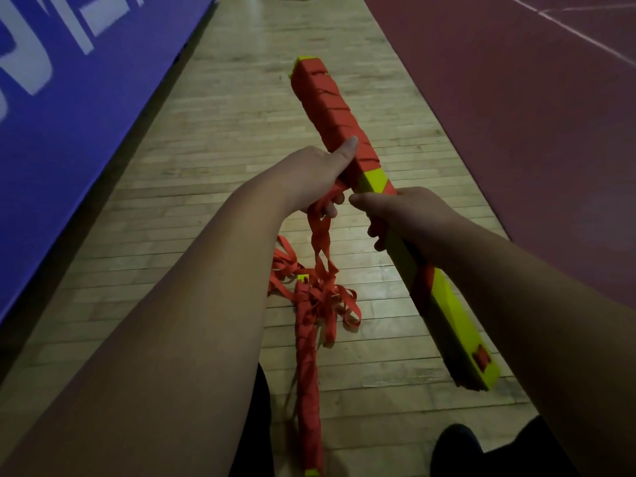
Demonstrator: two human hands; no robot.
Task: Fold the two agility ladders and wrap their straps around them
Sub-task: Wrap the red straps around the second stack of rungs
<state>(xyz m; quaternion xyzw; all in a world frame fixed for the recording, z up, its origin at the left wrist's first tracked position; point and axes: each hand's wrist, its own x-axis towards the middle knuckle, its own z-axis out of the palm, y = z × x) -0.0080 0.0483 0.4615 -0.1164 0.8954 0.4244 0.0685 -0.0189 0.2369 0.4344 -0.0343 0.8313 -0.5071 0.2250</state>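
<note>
Your right hand [409,215] grips the stiff, light ladder bundle [371,173]; your left hand [309,177] pinches its limp strap [320,239] — keep it taut.

Both hands [309,177] on half-wrapped ladder [375,177]

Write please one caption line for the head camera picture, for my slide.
Both hands, left hand and right hand, wrap an orange strap around a folded yellow agility ladder; second ladder lies on the wooden floor.
</note>
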